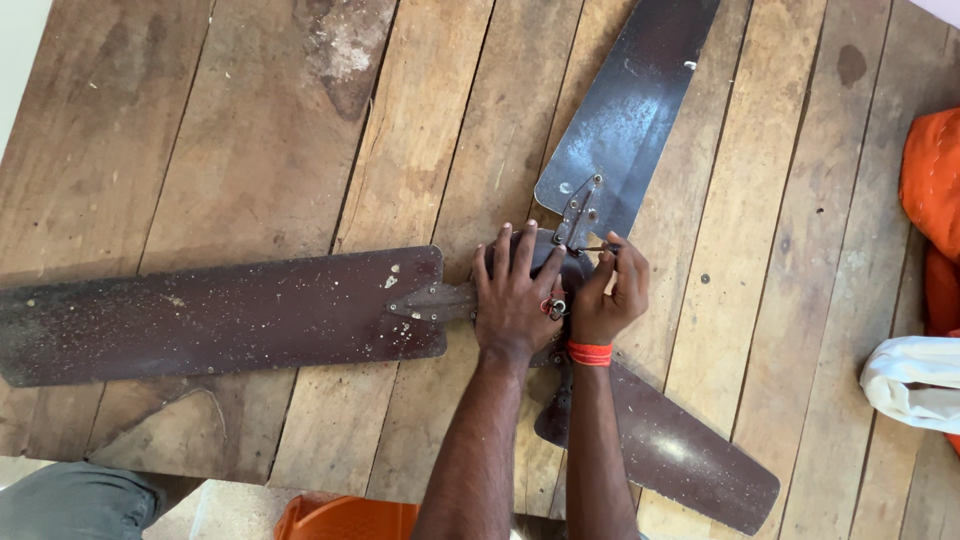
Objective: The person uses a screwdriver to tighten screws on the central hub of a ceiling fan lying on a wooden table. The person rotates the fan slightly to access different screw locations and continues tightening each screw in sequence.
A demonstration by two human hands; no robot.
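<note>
A dark brown ceiling fan lies flat on a wooden plank table (pixel 250 150), with three blades spreading out: one to the left (pixel 200 315), one up to the right (pixel 625 110), one down to the right (pixel 680 450). My left hand (pixel 515 295) rests palm-down on the fan's round motor hub (pixel 575 268), fingers spread. My right hand (pixel 612 295), with a red thread band at the wrist, pinches a small thin metal piece at the bracket (pixel 578 212) of the upper blade. A small metal part shows between the two hands.
Orange cloth (pixel 932 190) and a white cloth bundle (pixel 915 385) lie at the right edge. An orange plastic container (pixel 345 520) sits below the table's near edge, with grey fabric (pixel 70 500) at the bottom left.
</note>
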